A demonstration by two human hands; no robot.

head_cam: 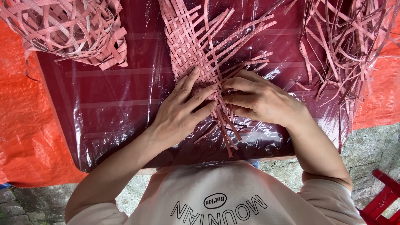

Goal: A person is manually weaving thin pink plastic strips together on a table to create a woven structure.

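Observation:
A half-woven mat of pink flat strips (pixel 196 46) lies on a dark red table (pixel 112 108) covered in clear plastic film. My left hand (pixel 183 110) rests flat on the mat's near end, fingers spread, pressing the strips down. My right hand (pixel 260 100) sits just to the right, its fingertips pinching loose pink strips (pixel 227 125) at the weave's edge. Unwoven strip ends fan out to the right and toward me below both hands.
A partly woven pink basket piece (pixel 75 29) sits at the table's far left. A tangle of loose pink strips (pixel 350 46) hangs over the far right. Orange tarp (pixel 21 125) lies on both sides, stone floor below, and a red plastic object (pixel 383 200) at bottom right.

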